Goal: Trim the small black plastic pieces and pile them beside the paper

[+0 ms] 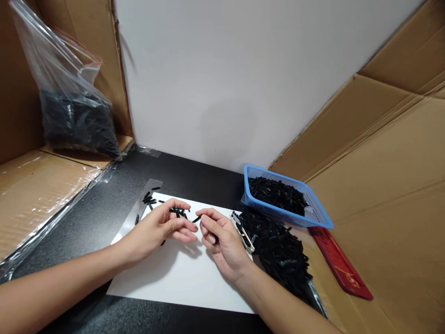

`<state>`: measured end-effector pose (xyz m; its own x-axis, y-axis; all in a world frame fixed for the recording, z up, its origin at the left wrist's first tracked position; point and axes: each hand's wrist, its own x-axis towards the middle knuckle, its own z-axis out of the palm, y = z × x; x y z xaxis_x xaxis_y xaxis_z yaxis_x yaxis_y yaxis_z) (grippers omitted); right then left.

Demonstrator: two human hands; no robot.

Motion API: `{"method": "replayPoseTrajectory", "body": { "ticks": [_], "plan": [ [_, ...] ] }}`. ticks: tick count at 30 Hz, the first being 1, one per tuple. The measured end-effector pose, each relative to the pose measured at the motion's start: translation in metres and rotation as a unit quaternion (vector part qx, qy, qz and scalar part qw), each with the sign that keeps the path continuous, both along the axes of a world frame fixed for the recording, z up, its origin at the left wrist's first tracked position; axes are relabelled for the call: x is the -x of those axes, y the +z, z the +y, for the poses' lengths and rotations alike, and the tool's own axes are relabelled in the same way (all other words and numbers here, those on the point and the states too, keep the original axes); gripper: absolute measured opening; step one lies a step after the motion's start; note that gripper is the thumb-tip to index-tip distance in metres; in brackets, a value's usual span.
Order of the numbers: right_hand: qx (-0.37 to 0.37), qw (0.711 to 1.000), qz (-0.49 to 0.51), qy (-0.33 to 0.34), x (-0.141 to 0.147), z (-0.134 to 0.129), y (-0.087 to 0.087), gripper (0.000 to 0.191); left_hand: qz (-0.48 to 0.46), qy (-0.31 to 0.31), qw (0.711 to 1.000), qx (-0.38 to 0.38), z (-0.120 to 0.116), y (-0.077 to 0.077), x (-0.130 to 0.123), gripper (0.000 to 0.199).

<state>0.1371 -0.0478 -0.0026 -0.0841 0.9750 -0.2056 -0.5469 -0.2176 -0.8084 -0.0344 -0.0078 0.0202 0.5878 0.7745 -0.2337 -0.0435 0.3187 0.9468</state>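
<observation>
My right hand (pixel 222 236) pinches a small, slim black piece (pixel 197 219) between thumb and forefinger, its tip pointing left. Facing it, my left hand (pixel 167 222) has its fingers apart and lightly curved, with nothing visibly gripped. Both hands are above a white sheet (pixel 181 283) on the black table. Behind the left fingers lie several similar black pieces (pixel 179 212), partly hidden. More pieces (pixel 149 198) are scattered at the sheet's upper left corner. A pale metal tool (pixel 245 235), its kind unclear, lies just right of my right hand.
A large heap of black pieces (pixel 278 250) spreads right of the sheet. Behind it, a blue basket (pixel 288 211) holds more. A red, flat object (pixel 344 266) lies at right. A clear bag (pixel 78 120) of dark contents stands on cardboard at left. Cardboard walls (pixel 392 153) enclose the sides.
</observation>
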Motion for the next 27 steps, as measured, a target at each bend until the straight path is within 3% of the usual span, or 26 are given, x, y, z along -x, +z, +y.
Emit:
{"method": "replayPoseTrajectory", "body": {
  "ticks": [2, 6, 12, 16, 22, 27],
  "plan": [
    [-0.005, 1.000, 0.000, -0.005, 0.000, 0.000, 0.000, 0.016, 0.015, -0.025, 0.999, -0.021, -0.001, 0.002, -0.001, 0.032],
    [0.000, 1.000, -0.025, 0.007, 0.003, 0.000, 0.000, 0.033, 0.033, -0.057, 0.997, -0.048, -0.004, 0.006, -0.002, 0.048],
    [-0.025, 0.992, -0.107, 0.058, 0.009, -0.002, -0.001, 0.027, 0.059, -0.101, 0.990, -0.074, -0.010, 0.000, -0.005, 0.054],
    [-0.059, 0.983, -0.166, 0.053, 0.008, -0.003, 0.002, 0.020, 0.082, -0.108, 0.986, -0.092, -0.011, -0.002, -0.005, 0.049],
    [-0.032, 0.989, -0.143, 0.031, 0.004, -0.002, 0.001, 0.020, 0.070, -0.096, 0.987, -0.106, -0.010, 0.002, -0.004, 0.031],
    [-0.088, 0.958, -0.271, 0.035, 0.000, -0.001, 0.009, 0.018, 0.087, -0.111, 0.982, -0.124, -0.009, 0.001, -0.003, 0.025]
  ]
}}
